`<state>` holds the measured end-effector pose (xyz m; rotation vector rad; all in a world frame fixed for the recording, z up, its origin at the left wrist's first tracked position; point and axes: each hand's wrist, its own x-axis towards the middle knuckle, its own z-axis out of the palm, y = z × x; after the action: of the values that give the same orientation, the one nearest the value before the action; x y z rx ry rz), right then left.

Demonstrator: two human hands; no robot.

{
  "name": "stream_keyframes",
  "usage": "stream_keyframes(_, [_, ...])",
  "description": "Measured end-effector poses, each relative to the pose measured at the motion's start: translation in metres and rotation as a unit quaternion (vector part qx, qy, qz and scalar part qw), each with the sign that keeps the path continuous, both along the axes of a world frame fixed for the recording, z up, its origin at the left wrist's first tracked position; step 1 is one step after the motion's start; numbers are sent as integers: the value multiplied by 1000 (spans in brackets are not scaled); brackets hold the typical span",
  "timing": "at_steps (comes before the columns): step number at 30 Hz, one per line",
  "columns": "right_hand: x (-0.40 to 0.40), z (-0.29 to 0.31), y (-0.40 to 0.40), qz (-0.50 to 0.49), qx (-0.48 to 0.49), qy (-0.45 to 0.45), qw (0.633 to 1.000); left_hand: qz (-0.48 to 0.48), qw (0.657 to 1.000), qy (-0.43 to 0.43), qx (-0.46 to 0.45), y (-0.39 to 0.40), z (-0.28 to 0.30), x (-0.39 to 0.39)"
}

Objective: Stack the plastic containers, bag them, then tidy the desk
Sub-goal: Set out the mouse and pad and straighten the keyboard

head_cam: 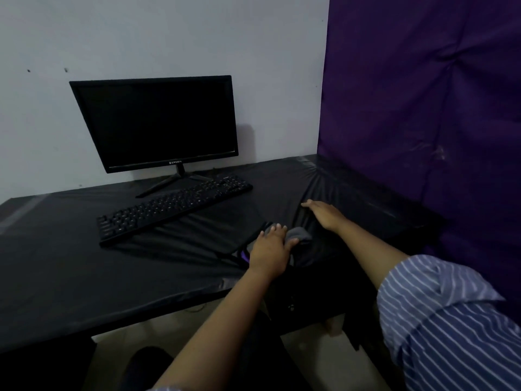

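Tidying stage at the bench (84,277); no plastic containers in view, whereabouts impossible to tell.

Black-covered bench, wrinkled sheet likely being smoothed; dark monitor (155,122) lettered what looked like "QWERTY", pushed back to the wall; keyboard (172,207) angled before it. Right hand (324,214) flat, fingers straight, pressing the cover. Left hand (272,249) curled on a grey cloth (300,235), probably for wiping, beside a dark flat pad (225,230).
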<state>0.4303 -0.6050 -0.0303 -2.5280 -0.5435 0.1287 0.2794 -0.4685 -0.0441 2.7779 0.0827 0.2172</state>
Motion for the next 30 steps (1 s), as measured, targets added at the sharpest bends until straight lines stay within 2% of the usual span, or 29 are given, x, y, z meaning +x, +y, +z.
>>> stream_keyframes(3, [-4, -2, -11, 14, 35, -1, 999, 2, 1000, -16, -8, -8, -4, -8])
stream_keyframes(6, [-6, -10, -12, 30, -11, -36, 999, 7, 999, -27, -18, -10, -4, -10])
stream_keyframes(11, [-1, -15, -9, 24, -41, -58, 997, 37, 997, 2, -70, 8, 9, 1])
stream_keyframes(15, [4, -18, -8, 24, -71, -76, 994, 75, 997, 7, -29, 6, 11, 8])
stream_keyframes(24, [-3, -14, -9, 37, -132, -111, 984, -9, 998, -51, -22, -15, -1, -10])
stream_keyframes(27, [-6, -10, -11, 37, -140, -104, 984, -32, 994, -48, -88, -13, 3, -16])
stream_keyframes(29, [-8, -9, -12, 36, -133, -93, 986, -58, 977, -33, -204, -8, 6, -18])
stream_keyframes(30, [-9, -8, -12, 35, -126, -89, 987, -65, 953, -26, -295, -4, 10, -19])
